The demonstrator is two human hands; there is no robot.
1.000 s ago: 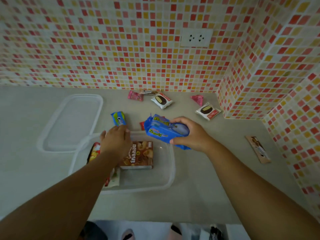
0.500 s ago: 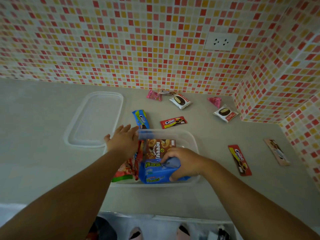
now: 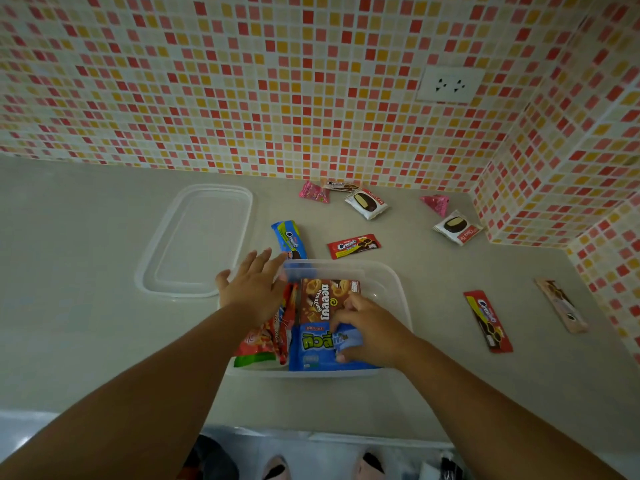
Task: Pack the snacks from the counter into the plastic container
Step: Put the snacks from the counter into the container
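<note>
The right hand pinched a glossy blue packet inside the clear plastic container — near its front rim. The left hand, fingers straight, rested on the far-left rim.

The light is dim and even, with a grey cast over the counter; its source cannot be told. Shadows are soft and faint. The tile wall is brighter than the counter, and the socket shows pale without glare. Wide-angle distortion bends the wall's tile rows and stretches both forearms toward the lower corners. Focus is fair in the middle, where pack lettering reads; the bottom edge is soft and blurred, and the far right tiles smear slightly.
</note>
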